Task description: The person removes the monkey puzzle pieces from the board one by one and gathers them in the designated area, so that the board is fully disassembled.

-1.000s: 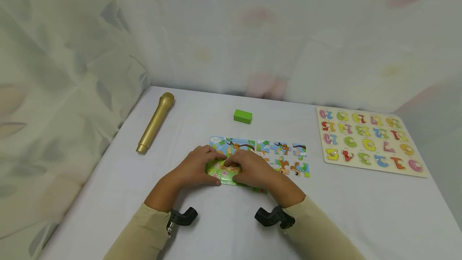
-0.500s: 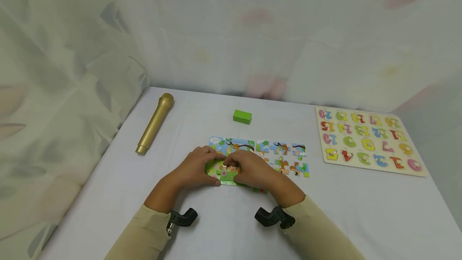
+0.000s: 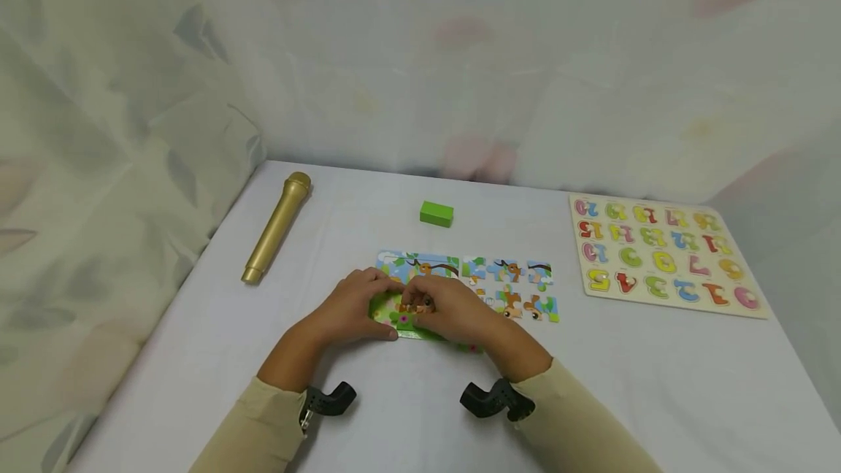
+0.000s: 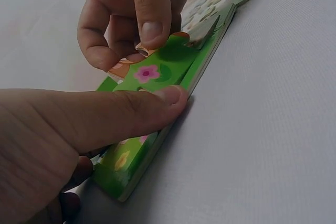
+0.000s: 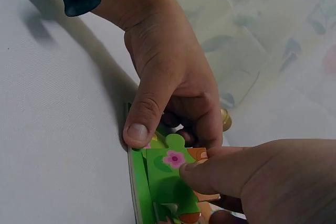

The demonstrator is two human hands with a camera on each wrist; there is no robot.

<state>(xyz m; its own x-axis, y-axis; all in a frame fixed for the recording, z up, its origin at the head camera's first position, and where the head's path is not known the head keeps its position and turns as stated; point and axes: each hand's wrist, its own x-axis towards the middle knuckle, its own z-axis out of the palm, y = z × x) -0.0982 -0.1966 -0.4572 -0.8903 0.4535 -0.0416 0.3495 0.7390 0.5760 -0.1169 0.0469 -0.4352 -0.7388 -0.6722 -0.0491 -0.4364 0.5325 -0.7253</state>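
My left hand (image 3: pixel 351 305) grips the left end of a jigsaw puzzle board (image 3: pixel 392 258), its thumb along the near edge and its other fingers at the far side. Between the thumb and fingers of my right hand (image 3: pixel 453 305) is a jigsaw piece (image 5: pixel 165 182), green with a pink flower and a brown part. The left wrist view shows this piece (image 4: pixel 168 61) tilted over the board's green lower border (image 4: pixel 113 182), one edge raised. Part of the board's picture is hidden under both hands.
Several loose jigsaw pieces (image 3: pixel 509 270) lie right of the board. A green block (image 3: pixel 436 214) sits behind it. At the left lies a gold microphone (image 3: pixel 276 228), at the right a wooden number board (image 3: pixel 670 258). Fabric (image 3: pixel 420 79) hangs behind the table.
My right hand has shifted slightly left with the flower piece, and more of the piece's brown part shows. The left hand keeps its hold on the board. The head view has moved slightly.
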